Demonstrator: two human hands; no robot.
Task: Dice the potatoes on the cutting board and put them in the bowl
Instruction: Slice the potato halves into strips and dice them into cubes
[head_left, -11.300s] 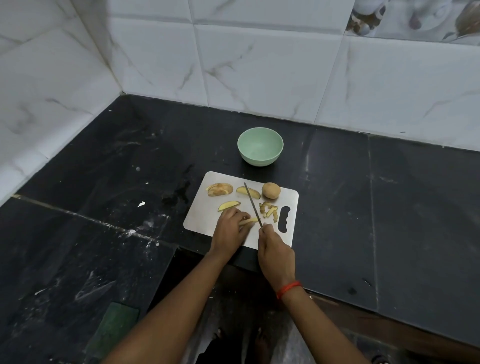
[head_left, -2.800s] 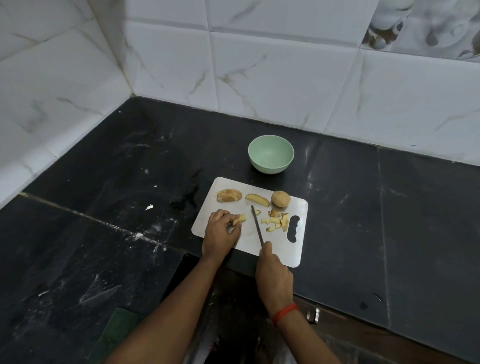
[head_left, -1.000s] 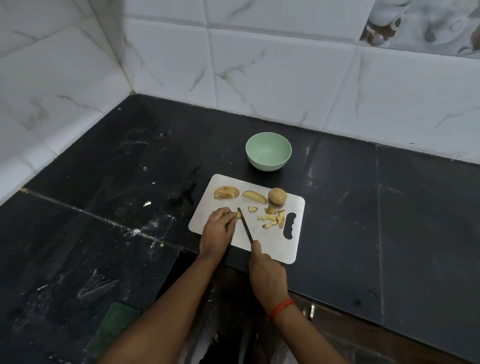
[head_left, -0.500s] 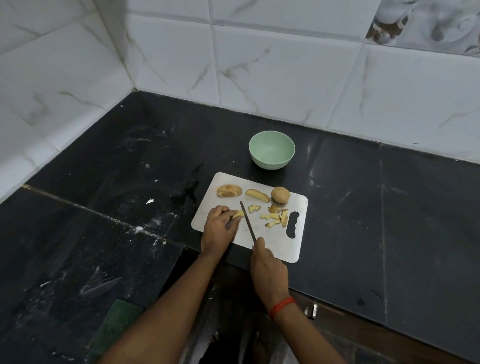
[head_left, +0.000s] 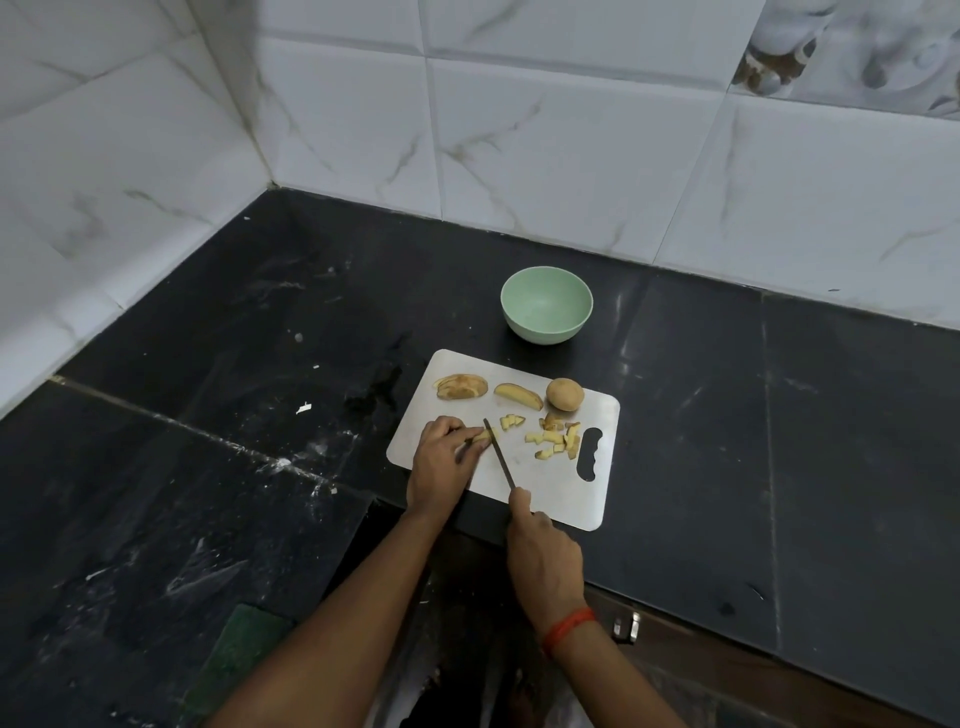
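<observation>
The left hand (head_left: 441, 462) pinched a potato strip (head_left: 483, 436) against the cutting board (head_left: 550, 493), its fingers curled over it. Just right of that grip, the knife (head_left: 498, 454) met the strip's free end, its handle wrapped in the right hand (head_left: 543, 558). Diced pieces (head_left: 556, 441) lay further right. Beyond the left fingers lay a sliced half (head_left: 461, 387), a wedge (head_left: 518, 396) and a whole potato (head_left: 565, 394), then the bowl (head_left: 546, 305).
</observation>
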